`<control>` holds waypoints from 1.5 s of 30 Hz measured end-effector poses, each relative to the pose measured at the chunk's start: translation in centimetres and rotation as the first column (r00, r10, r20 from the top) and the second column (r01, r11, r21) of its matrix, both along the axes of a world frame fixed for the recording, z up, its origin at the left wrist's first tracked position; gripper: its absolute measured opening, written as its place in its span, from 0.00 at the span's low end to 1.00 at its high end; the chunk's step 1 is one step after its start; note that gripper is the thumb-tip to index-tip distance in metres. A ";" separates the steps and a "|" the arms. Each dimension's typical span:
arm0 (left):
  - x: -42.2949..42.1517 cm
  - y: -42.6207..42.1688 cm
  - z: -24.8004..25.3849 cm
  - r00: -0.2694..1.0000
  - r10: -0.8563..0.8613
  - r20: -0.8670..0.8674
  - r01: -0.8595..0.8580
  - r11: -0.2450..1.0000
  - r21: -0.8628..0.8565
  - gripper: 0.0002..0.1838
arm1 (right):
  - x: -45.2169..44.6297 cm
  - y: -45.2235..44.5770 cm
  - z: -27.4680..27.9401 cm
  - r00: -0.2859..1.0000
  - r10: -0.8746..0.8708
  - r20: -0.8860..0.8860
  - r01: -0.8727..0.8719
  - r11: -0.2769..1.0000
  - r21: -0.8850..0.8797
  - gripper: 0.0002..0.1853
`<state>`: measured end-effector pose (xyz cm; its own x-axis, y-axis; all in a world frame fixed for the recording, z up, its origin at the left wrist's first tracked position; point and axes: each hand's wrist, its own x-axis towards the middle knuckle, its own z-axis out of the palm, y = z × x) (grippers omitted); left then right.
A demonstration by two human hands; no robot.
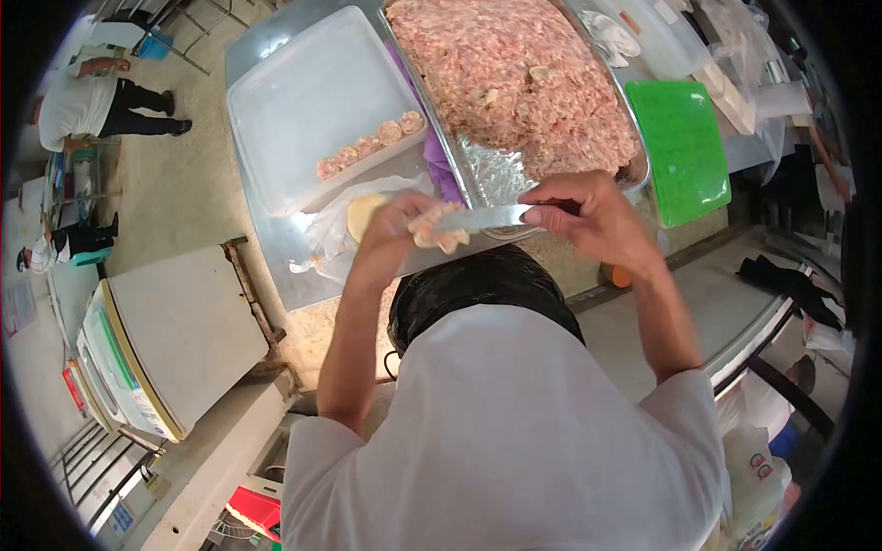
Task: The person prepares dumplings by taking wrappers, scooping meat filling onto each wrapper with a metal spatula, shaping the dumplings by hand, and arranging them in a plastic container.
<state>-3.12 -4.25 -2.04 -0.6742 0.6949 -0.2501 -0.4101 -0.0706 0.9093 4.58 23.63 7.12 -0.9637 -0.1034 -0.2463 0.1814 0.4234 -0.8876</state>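
My left hand [397,230] is closed around a dumpling [436,230] with a wavy wrapper edge and meat in it. In my right hand [583,216] is a flat metal spatula [487,218], its blade reaching across to the dumpling. A large metal tray [640,138] of minced meat [524,83] lies beyond my hands. Left of it, a white plastic tray [303,101] holds a row of several filled dumplings [367,145]. A round stack of pale wrappers [365,216] sits on a plastic sheet [326,241] beside my left hand.
A green board [678,151] and a clear plastic container [652,37] stand right of the meat. Purple cloth [439,165] shows between the trays. Below the table edge is a black bag [482,280]. One person [92,101] stands at the far left; others are partly visible at the sides.
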 end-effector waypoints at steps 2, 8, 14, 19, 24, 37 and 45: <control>0.8 -0.3 0.3 0.940 -0.327 -0.093 0.315 0.940 -0.129 0.33 | -0.7 1.1 1.1 0.987 0.158 0.016 -0.158 0.979 0.130 0.07; 1.7 1.9 2.2 0.910 -0.345 -0.231 0.309 0.934 -0.178 0.29 | -1.3 0.7 0.0 0.970 0.242 -0.002 -0.240 0.962 0.134 0.08; 3.0 2.3 0.7 0.962 -0.168 -0.213 0.134 0.977 -0.164 0.17 | -0.5 2.2 0.3 0.975 0.178 0.135 -0.207 0.947 0.246 0.08; 2.4 2.5 1.8 0.928 -0.228 -0.295 0.154 0.955 -0.254 0.14 | -0.3 0.7 -0.7 0.971 0.216 0.106 -0.230 0.962 0.149 0.11; 2.9 0.9 -0.5 0.977 0.031 -0.212 -0.077 0.974 -0.213 0.13 | -0.8 5.5 -3.4 0.984 0.176 -0.038 -0.140 0.879 0.455 0.10; 3.0 -0.4 -1.3 0.990 0.051 -0.130 -0.083 0.964 -0.254 0.13 | -0.3 5.1 -6.7 0.914 0.401 0.066 -0.375 0.769 0.517 0.11; 3.4 2.1 0.3 0.970 0.086 -0.228 -0.107 0.991 -0.084 0.35 | -0.5 4.9 -0.6 0.892 0.280 0.354 -0.228 0.957 -0.181 0.17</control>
<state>0.29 -2.15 -1.74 -0.7833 0.6039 -0.1473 -0.1913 -0.0088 0.9815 4.03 28.53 6.48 -0.7406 -0.3885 -0.5482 0.4108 0.3838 -0.8270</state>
